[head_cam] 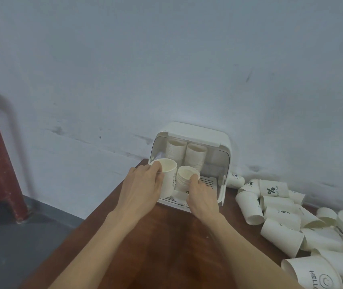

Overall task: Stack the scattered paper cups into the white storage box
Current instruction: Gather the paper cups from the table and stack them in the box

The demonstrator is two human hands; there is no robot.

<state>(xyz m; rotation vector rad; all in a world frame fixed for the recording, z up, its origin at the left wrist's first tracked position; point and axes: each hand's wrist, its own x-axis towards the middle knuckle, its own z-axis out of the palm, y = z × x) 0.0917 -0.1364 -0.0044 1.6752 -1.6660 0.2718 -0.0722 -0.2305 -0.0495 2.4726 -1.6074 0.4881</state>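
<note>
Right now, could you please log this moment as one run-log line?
left hand: holds single cup | right hand: holds cup stack in storage box | loose cups: right

there is only one camera, worn on the person's head. it looks forward and down, close over the brown table (166, 247). both arms reach out from the bottom edge. the white box (225, 147) sits in the middle, against the grey wall (166, 59) that fills the top half.
</note>
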